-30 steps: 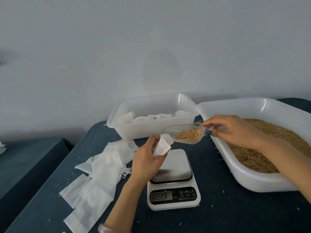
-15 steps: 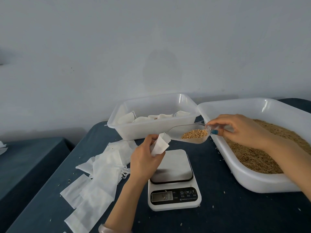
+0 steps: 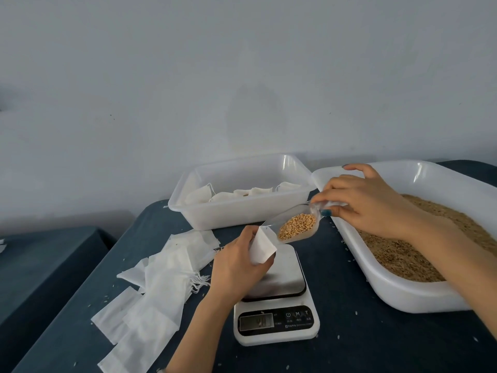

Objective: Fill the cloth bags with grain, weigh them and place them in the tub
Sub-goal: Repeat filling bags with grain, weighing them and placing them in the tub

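Observation:
My left hand (image 3: 236,267) holds a small white cloth bag (image 3: 261,249) upright above the scale (image 3: 277,300), its mouth facing up and right. My right hand (image 3: 368,203) pinches the handle of a clear plastic scoop (image 3: 293,226) tilted down towards the bag, its lip touching the bag's mouth. Brown grain (image 3: 297,226) lies in the scoop. A large white tub of grain (image 3: 419,243) stands at the right. A smaller white tub (image 3: 242,211) behind the scale holds several filled bags (image 3: 223,196).
A heap of empty white cloth bags (image 3: 158,286) lies on the dark blue table left of the scale. Loose grains are scattered over the cloth. A second dark surface (image 3: 40,265) sits lower at the far left. A pale wall stands close behind.
The scoop has tipped downward and its lip has reached the bag's mouth. My right hand has lifted the handle end; my left hand has kept the bag over the scale.

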`<state>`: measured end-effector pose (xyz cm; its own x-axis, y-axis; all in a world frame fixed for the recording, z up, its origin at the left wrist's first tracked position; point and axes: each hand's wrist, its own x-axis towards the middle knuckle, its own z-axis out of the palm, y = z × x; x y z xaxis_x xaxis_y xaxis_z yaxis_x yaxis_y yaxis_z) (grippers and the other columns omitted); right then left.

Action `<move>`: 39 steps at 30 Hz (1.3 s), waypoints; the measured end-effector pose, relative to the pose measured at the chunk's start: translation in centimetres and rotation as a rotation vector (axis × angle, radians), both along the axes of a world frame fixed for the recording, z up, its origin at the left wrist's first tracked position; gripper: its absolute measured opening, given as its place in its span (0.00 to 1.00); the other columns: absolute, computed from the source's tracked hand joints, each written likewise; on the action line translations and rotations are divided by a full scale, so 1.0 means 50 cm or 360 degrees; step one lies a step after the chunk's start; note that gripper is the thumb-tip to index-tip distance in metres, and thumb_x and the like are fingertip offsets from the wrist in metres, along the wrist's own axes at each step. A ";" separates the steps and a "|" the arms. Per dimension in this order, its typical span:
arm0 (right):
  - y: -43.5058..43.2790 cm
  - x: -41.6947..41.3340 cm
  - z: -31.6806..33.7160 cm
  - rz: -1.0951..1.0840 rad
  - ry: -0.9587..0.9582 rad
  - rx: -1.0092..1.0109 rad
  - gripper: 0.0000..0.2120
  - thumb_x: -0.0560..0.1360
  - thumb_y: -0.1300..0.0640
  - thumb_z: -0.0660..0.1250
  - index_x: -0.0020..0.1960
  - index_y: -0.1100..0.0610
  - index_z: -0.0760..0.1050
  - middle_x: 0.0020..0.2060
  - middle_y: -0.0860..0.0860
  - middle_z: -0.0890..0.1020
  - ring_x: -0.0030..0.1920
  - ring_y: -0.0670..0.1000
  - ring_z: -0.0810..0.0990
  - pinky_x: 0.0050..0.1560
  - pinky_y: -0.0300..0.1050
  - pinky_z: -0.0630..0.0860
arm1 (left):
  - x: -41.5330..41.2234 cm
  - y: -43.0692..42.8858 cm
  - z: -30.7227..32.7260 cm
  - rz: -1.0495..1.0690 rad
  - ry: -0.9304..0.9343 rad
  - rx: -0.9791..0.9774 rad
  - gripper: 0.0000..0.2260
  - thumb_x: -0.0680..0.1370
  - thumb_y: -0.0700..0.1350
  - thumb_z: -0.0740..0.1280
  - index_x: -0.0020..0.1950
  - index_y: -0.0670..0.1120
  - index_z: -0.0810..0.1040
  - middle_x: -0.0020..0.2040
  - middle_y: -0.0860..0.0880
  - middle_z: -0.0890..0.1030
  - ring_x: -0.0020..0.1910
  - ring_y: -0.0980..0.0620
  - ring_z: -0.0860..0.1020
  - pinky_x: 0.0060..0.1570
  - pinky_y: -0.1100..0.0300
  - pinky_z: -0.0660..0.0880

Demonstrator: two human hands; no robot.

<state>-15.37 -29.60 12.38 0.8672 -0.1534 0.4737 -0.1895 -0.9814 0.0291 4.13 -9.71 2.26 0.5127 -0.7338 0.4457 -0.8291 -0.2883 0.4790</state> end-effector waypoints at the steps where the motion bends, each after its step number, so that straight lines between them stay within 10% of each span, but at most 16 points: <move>1: 0.003 0.000 0.003 0.0004 -0.0004 -0.0047 0.15 0.77 0.52 0.66 0.62 0.41 0.78 0.48 0.37 0.78 0.51 0.40 0.75 0.74 0.52 0.55 | -0.001 -0.001 -0.001 -0.0007 0.0004 0.0013 0.20 0.74 0.60 0.68 0.62 0.59 0.65 0.47 0.61 0.75 0.46 0.54 0.77 0.43 0.57 0.75; 21: 0.024 0.007 0.046 0.0070 -0.0274 -0.0510 0.12 0.74 0.52 0.70 0.56 0.44 0.82 0.44 0.42 0.80 0.49 0.50 0.80 0.67 0.58 0.55 | -0.007 -0.002 -0.001 -0.0238 0.0268 -0.0091 0.18 0.73 0.61 0.66 0.59 0.62 0.64 0.53 0.61 0.79 0.49 0.59 0.78 0.45 0.56 0.79; 27: 0.029 0.004 0.051 0.0079 -0.0279 -0.0533 0.16 0.77 0.48 0.57 0.56 0.45 0.82 0.44 0.43 0.80 0.49 0.50 0.79 0.67 0.59 0.57 | -0.011 0.000 0.002 -0.0244 0.0302 -0.0096 0.17 0.73 0.62 0.66 0.57 0.66 0.63 0.53 0.64 0.78 0.50 0.62 0.78 0.45 0.58 0.79; 39: 0.030 0.000 0.062 0.0055 -0.0243 -0.0617 0.12 0.74 0.52 0.69 0.57 0.45 0.82 0.44 0.44 0.80 0.50 0.51 0.80 0.65 0.59 0.57 | -0.011 0.003 0.007 -0.0273 0.0361 -0.0115 0.18 0.74 0.58 0.67 0.61 0.59 0.67 0.53 0.62 0.79 0.48 0.60 0.79 0.43 0.59 0.79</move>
